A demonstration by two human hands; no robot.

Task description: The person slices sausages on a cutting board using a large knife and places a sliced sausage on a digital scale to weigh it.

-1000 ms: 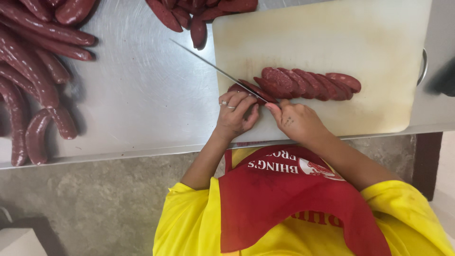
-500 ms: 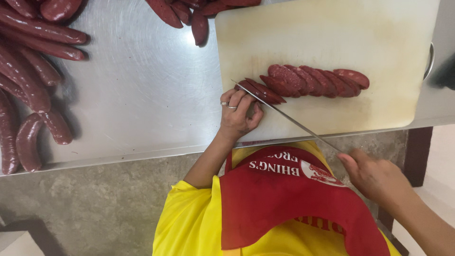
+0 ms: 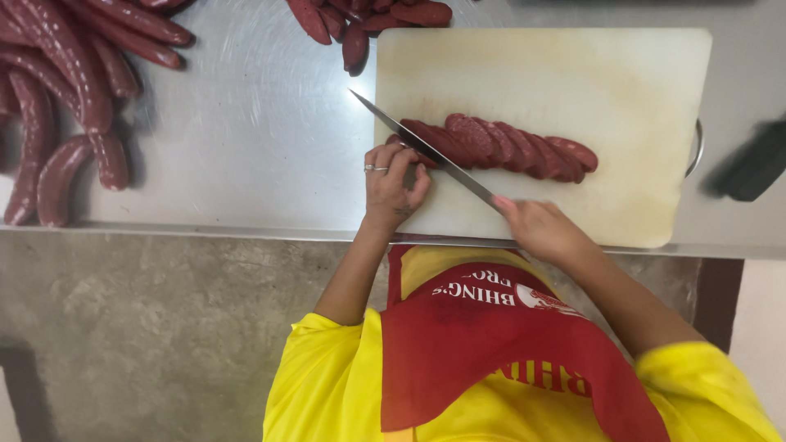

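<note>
A dark red sausage (image 3: 499,147), cut into a row of overlapping slices, lies across the pale cutting board (image 3: 573,74). My left hand (image 3: 393,176), a ring on one finger, presses its fingertips on the uncut left end of the sausage. My right hand (image 3: 540,229) grips the handle of a long knife (image 3: 422,147) at the board's near edge. The blade slants away to the left, across the sausage's left end just beside my left fingers, and its tip reaches past the board over the steel table.
The board rests on a steel table (image 3: 246,123). Several whole sausages (image 3: 65,98) lie at the left, and more sausages (image 3: 360,20) at the far edge. A dark blurred object (image 3: 749,164) sits right of the board. A concrete floor (image 3: 147,327) lies below.
Half a second ago my right hand had drawn the knife back toward my body. It has since pushed forward, so the blade again lies across the sausage's left end. My left hand stayed put.
</note>
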